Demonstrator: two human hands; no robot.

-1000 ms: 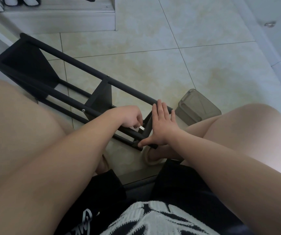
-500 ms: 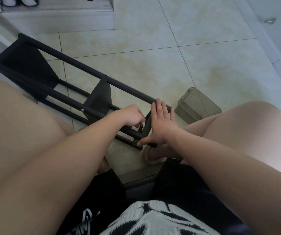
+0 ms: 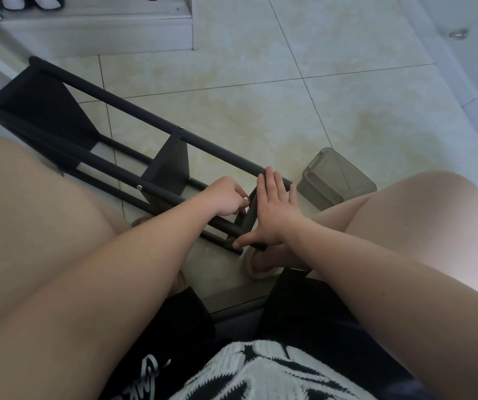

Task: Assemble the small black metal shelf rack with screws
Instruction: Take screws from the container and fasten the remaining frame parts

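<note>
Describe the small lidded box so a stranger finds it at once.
Start at the black rack lying on the tiled floor. Just past its near end, beside the right hand, sits the box: the only translucent grey-green thing there.

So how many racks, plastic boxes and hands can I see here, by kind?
Black rack: 1
Lidded plastic box: 1
Hands: 2, left hand and right hand
Total: 4
</note>
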